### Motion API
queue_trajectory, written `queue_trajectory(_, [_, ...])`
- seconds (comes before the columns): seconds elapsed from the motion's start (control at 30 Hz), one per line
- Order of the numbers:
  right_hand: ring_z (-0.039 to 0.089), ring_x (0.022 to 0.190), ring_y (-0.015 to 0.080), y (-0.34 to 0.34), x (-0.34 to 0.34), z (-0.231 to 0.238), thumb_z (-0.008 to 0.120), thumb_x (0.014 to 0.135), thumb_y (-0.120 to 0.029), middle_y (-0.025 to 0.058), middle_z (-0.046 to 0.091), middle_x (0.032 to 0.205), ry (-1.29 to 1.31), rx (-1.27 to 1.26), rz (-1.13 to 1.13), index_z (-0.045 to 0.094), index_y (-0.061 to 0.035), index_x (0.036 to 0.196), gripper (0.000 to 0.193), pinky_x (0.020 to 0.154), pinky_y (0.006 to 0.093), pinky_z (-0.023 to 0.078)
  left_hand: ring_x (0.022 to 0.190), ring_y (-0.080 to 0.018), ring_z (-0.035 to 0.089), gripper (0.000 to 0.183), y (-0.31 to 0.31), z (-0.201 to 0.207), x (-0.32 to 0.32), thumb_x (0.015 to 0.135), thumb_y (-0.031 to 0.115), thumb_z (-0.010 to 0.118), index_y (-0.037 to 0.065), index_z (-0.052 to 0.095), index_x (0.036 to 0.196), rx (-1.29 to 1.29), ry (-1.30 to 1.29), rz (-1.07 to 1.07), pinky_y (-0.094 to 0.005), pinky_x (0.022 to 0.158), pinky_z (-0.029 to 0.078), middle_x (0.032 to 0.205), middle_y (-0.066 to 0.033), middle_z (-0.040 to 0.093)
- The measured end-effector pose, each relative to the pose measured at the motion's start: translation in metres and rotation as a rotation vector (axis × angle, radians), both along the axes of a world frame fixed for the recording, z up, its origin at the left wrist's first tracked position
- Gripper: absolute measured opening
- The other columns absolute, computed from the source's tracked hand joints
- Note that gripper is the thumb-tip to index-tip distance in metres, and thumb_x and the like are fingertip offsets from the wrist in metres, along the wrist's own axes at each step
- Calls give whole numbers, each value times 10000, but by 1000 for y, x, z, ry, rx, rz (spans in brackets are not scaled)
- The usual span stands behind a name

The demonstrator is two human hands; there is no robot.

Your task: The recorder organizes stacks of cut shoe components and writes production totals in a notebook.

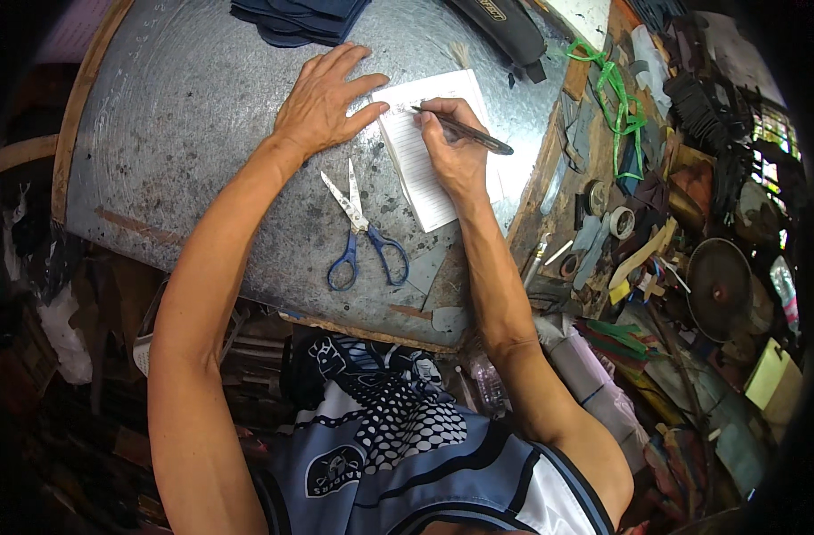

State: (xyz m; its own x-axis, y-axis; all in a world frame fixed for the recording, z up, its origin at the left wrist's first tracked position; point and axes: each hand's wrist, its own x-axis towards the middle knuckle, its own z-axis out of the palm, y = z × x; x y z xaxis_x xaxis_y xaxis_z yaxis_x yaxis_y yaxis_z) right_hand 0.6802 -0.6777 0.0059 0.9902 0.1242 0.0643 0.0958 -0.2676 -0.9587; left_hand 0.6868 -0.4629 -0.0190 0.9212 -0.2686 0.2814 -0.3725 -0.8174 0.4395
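Observation:
A lined white notepad (416,183) lies on the metal-topped table, with some dark writing near its top. My right hand (456,147) rests on the pad, closed around a dark pen (478,137) whose tip points at the upper part of the page. Spread flat beside the pad's left edge, my left hand (326,100) has its fingers apart, the thumb and forefinger reaching the paper's edge. Blue-handled scissors (358,218) lie with blades parted, below my left hand and left of the pad.
Dark blue fabric pieces (304,20) are stacked at the far edge. A long black object (500,34) lies at the far right of the table (184,134). Green ribbon (614,89), tape rolls (621,222) and scraps crowd the wooden side at right, near a round dark fan-like disc (719,290).

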Motion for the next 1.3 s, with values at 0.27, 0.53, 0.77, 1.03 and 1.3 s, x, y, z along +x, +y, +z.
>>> queue_trajectory(0.27, [575, 655, 121, 2, 6, -4, 666, 808, -68, 74, 653, 719, -11, 45, 54, 659, 23, 812, 92, 611, 270, 465, 1394, -309, 376, 439, -3, -1, 3, 848, 466, 692, 191, 693, 1190, -12, 0, 1, -464, 1140, 290, 1423, -121, 498])
queue_trajectory(0.53, [559, 630, 107, 3, 7, -3, 666, 813, -76, 71, 647, 698, -48, 8, 71, 651, 20, 789, 99, 585, 266, 450, 1401, -319, 364, 549, -3, 1, 1, 766, 521, 748, 185, 689, 1196, -9, 13, -12, -474, 1146, 282, 1434, -118, 488])
queue_trajectory(0.77, [647, 879, 184, 4, 8, 0, 654, 851, -94, 106, 699, 895, 6, 21, -14, 686, -29, 962, 133, 789, 330, 501, 1408, -317, 350, 552, -1, 2, 3, 755, 512, 758, 199, 684, 1203, -7, 47, -9, -467, 1150, 278, 1441, -115, 478])
queue_trajectory(1.03, [678, 903, 258, -10, -4, 5, 669, 841, -81, 114, 720, 961, -364, -241, 181, 694, -33, 1009, 176, 862, 367, 488, 1383, -358, 369, 547, -4, 12, 4, 763, 472, 760, 154, 678, 1199, -8, 42, -53, -487, 1118, 298, 1411, -170, 485])
queue_trajectory(1.3, [656, 854, 268, -18, -21, 6, 666, 826, -139, 89, 711, 906, -131, -201, 44, 699, -63, 947, 146, 797, 361, 509, 1391, -366, 348, 640, -5, 11, 3, 728, 560, 762, 145, 672, 1207, 0, 71, -57, -505, 1118, 284, 1421, -188, 468])
